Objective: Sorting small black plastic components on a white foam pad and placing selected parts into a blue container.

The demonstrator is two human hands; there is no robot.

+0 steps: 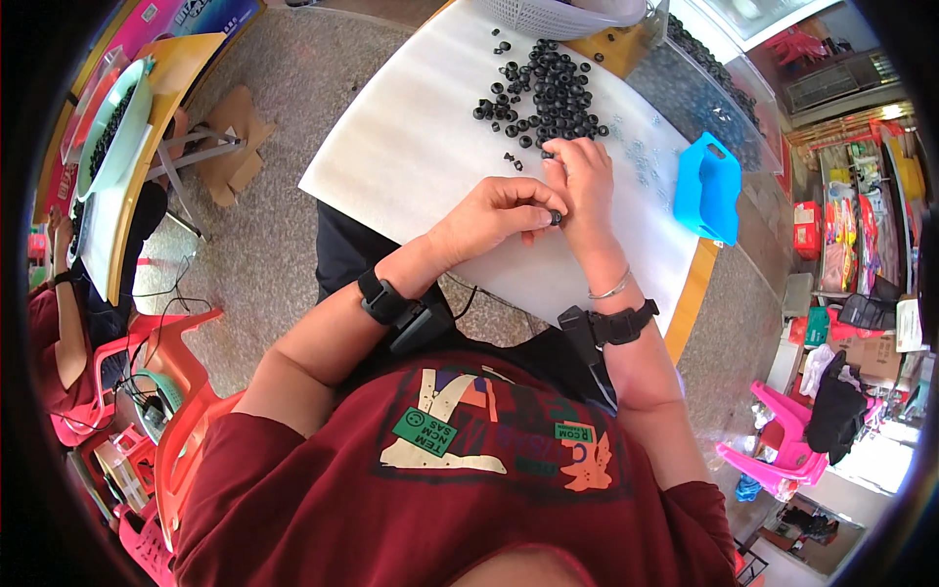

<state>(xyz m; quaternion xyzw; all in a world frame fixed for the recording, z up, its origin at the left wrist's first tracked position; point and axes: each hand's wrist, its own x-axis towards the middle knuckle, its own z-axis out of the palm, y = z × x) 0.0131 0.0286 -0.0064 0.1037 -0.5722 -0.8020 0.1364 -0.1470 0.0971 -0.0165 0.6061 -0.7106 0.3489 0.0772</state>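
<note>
Fingers (533, 203) of our left hand (489, 217) were curled and pressed together at the tips, pinching a small black ring (556, 217) that sat right at their ends. Our right hand (584, 181) lay just beside it, touching the same ring from the other side, its fingers bent down toward the white tabletop (411, 147); whether they gripped anything of their own we could not tell. Both hands met above the near part of the white sheet. Just beyond the right hand, farther from us, lay a loose heap of black rings (550, 93), a few strays scattered at its left edge. A blue plastic scoop (706, 188) rested to the right, well apart from the hands. Black straps circled both our wrists.
</note>
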